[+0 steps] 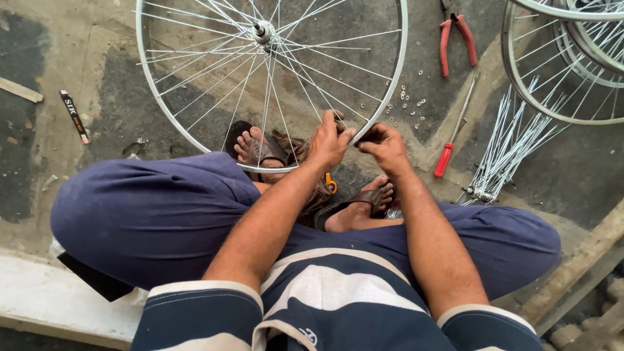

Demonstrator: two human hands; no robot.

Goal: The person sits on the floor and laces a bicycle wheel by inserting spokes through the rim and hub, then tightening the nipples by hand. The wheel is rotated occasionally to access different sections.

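Spoke fitting at the rim appears to be the step in hand. A bicycle wheel (270,78) is stood on the concrete floor (97,97) before the seated person, its near rim (364,130) gripped at the lower right. The left hand (330,142) is closed on the rim and a spoke end; the right hand (383,144) is pinched narrow on something small at the rim, too small to identify. Small nipples (411,101) are scattered just beyond the rim, a red-handled screwdriver (450,146) and red pliers (457,40) lie to the right, and loose spokes (510,146) are heaped beside a second wheel (562,71). Careful, steady fingertip alignment at the rim hole is judged to be what comes next.
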